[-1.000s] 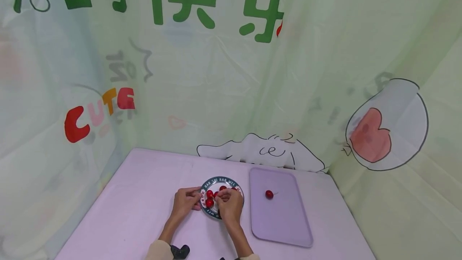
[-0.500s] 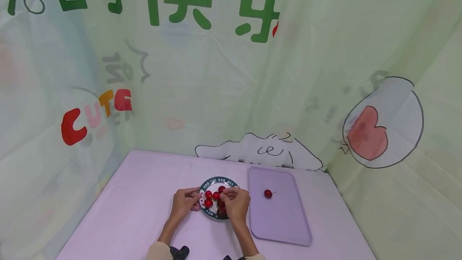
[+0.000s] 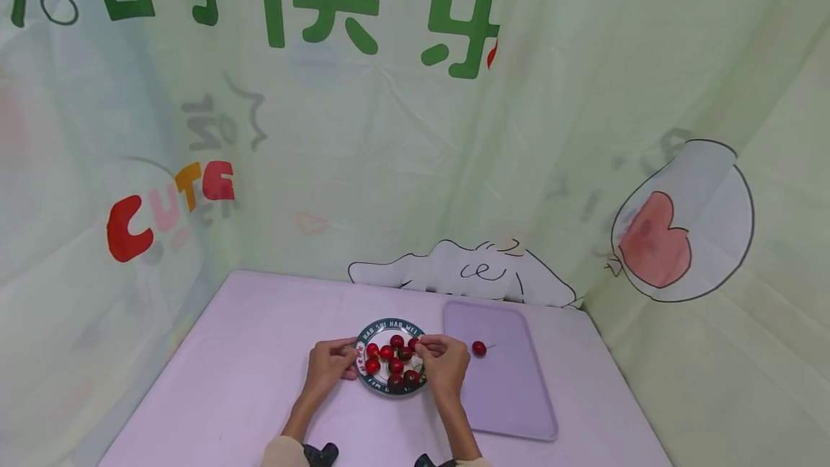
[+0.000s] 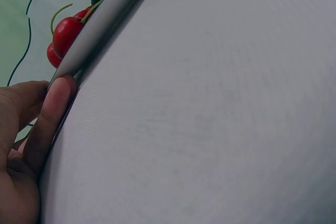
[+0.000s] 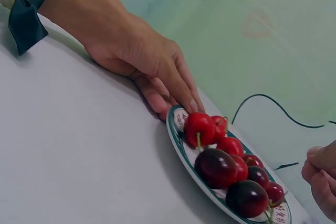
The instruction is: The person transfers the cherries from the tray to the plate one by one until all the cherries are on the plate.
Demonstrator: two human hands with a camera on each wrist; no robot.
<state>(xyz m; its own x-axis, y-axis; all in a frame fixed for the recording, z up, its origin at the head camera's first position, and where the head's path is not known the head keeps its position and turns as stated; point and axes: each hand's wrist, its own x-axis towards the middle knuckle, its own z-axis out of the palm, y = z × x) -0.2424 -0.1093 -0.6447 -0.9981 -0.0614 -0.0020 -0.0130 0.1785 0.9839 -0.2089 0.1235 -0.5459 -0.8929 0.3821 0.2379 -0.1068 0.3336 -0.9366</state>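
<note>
A small round plate [image 3: 382, 381] with a dark green lettered rim holds several red and dark red cherries [image 3: 396, 366]. My left hand [image 3: 329, 364] pinches the plate's left rim; in the left wrist view its fingers [image 4: 55, 100] lie against the edge, thumb and finger on either side. My right hand [image 3: 446, 367] is over the gap between the plate's right rim and the tray, fingertips close together and bent. Nothing shows between them in the right wrist view, where the right hand [image 5: 323, 174] is only partly in frame.
To the right lies a flat purple tray [image 3: 509, 398] with one stemmed cherry [image 3: 479, 349] near its top. Both rest on a pale table [image 3: 272, 330]. A printed curtain [image 3: 389, 164] hangs behind and at both sides.
My right hand has drawn away to the right from the middle of the plate, uncovering more cherries there. A cherry it was touching stays on the plate. The left hand keeps its hold.
</note>
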